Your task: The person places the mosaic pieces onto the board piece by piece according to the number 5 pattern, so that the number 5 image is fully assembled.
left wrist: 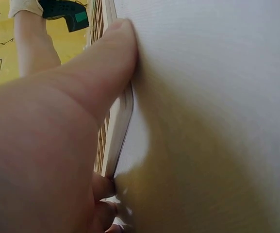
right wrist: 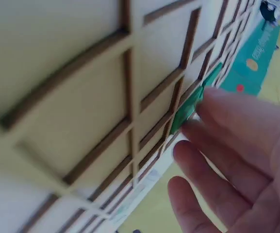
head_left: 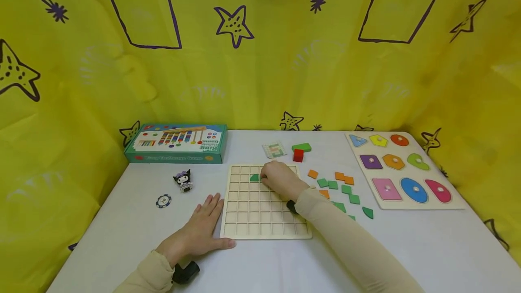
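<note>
A wooden grid board (head_left: 252,216) lies in the middle of the white table. My right hand (head_left: 278,179) reaches over its far rows, fingertips touching a green tile (head_left: 254,177) that sits in a cell of the second row. In the right wrist view my right hand (right wrist: 237,145) has its foremost finger on the green tile (right wrist: 190,107); the thumb is hidden. My left hand (head_left: 201,232) lies flat on the table by the board's left edge. Its thumb (left wrist: 96,82) rests against the wooden grid board's (left wrist: 118,131) front corner.
Loose green and orange tiles (head_left: 338,186) lie right of the board, beside a shape puzzle (head_left: 400,171). A card (head_left: 274,149), green block (head_left: 301,147) and red block (head_left: 298,155) sit behind. A teal box (head_left: 177,143), figurine (head_left: 183,180) and chip (head_left: 163,200) are left.
</note>
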### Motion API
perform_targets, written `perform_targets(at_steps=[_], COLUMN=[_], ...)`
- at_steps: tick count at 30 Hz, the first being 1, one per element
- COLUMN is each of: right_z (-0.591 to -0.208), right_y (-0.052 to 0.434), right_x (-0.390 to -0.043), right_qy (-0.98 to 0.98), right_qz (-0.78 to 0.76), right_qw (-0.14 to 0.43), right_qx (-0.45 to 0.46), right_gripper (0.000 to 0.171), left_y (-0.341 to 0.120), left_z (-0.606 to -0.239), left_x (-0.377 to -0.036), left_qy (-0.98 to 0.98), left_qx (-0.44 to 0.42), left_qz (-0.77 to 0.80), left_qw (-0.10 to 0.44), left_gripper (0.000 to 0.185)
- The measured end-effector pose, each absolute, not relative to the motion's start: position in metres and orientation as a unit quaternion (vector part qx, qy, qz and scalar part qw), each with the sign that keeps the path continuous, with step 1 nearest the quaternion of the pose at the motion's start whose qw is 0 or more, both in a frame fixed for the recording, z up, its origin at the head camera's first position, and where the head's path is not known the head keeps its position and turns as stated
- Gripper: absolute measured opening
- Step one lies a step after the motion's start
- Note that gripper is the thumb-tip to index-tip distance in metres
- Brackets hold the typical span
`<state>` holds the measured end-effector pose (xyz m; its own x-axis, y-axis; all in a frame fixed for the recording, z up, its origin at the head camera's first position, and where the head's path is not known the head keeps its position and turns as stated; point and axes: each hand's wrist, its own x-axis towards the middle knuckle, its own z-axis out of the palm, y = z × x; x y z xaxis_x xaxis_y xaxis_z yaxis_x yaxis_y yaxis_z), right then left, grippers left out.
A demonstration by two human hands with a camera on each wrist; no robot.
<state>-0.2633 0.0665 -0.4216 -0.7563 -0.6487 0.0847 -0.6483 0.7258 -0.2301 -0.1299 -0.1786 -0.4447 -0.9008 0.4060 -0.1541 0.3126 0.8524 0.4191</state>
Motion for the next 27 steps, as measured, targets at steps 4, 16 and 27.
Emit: perform_targets(at_steps=[4, 16, 27], right_z=[-0.422, -0.412, -0.430], right_y=[0.082, 0.203, 0.241], right_x=[-0.259, -0.255, -0.249], right_qy=[0.914, 0.937, 0.940], right_qz=[-0.128, -0.252, -0.191], right_qw=[0.016, 0.019, 0.027], right_qx=[-0.384, -0.242, -0.281], right_gripper=[0.022, 0.026, 0.026], left_y=[-0.180, -0.180, -0.180], left_z=[-0.444, -0.441, -0.447], left_x=[-0.128, -0.128, -0.131], left_qy=[0.955, 0.956, 0.955], left_qx=[0.187, 0.185, 0.189], left_qz=[0.199, 0.193, 0.194], left_qw=[0.120, 0.121, 0.120], left_gripper=[0.117, 0.117, 0.118])
